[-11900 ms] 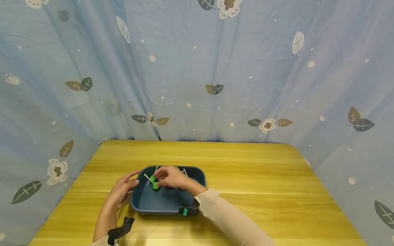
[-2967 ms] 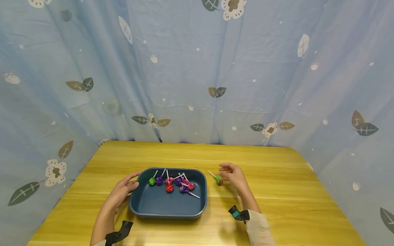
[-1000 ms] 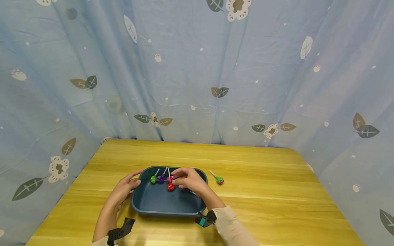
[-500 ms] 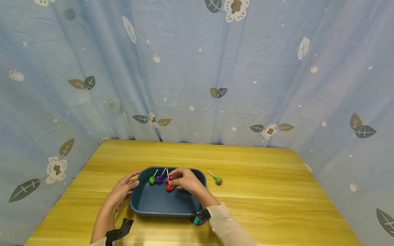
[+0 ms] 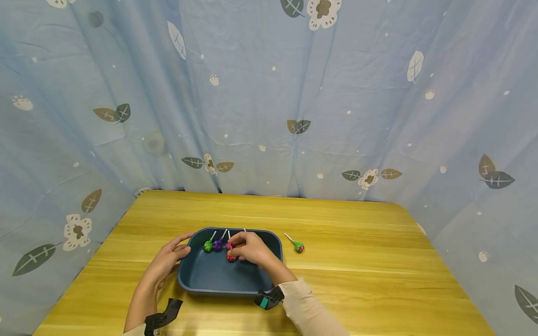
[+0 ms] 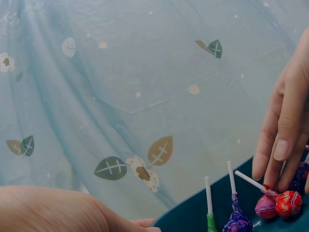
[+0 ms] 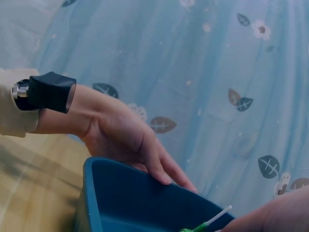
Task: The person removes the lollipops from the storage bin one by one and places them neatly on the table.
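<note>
Red lollipop (image 6: pixel 288 205) is seen just left of right grip (image 5: pixel 251 248), stick aimed toward tray's (image 5: pixel 222 277) far wall; whether anything is held cannot be told.

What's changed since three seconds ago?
The right hand moved left, from beside the green lollipop on the table into the tray, by the red lollipop; its grip is hidden. The left hand stays at the tray's left rim; the green lollipop outside stayed put.
</note>
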### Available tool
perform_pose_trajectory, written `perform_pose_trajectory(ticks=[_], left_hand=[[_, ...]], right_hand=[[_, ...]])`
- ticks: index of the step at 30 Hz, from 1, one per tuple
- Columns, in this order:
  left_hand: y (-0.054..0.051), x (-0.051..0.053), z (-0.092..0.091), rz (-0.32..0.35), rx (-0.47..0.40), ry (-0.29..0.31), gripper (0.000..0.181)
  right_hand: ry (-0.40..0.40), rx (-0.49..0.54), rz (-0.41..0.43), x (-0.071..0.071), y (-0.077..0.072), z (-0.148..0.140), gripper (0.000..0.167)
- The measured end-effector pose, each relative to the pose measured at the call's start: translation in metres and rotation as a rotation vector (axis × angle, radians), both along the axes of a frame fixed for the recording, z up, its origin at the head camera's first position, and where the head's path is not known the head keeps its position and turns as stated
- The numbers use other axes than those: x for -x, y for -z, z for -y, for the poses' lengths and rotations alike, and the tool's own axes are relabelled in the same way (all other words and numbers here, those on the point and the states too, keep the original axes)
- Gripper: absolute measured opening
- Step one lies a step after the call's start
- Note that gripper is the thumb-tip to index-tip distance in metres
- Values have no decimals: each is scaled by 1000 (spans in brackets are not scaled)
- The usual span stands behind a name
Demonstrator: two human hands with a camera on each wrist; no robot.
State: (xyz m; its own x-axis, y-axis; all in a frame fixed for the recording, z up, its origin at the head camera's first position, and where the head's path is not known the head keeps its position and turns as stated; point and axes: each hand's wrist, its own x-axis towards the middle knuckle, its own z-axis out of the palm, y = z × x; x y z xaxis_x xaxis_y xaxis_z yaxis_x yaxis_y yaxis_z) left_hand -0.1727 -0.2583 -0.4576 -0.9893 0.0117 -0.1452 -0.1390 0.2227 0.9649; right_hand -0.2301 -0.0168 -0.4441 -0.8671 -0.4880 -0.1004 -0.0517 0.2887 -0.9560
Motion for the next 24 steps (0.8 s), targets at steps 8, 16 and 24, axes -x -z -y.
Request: perform_pose_trajectory(ticks=[8, 16, 24], left_hand=[[0, 1, 0, 6, 10, 2, 49], [0, 2, 0, 10, 12, -1, 48], [1, 1, 0, 11, 0, 0, 49]], right_hand=[[-24, -8, 2, 0, 5, 3, 26], [-28, 0, 13, 0, 9, 6, 24], [-51, -48, -48, 0, 12, 6, 18]])
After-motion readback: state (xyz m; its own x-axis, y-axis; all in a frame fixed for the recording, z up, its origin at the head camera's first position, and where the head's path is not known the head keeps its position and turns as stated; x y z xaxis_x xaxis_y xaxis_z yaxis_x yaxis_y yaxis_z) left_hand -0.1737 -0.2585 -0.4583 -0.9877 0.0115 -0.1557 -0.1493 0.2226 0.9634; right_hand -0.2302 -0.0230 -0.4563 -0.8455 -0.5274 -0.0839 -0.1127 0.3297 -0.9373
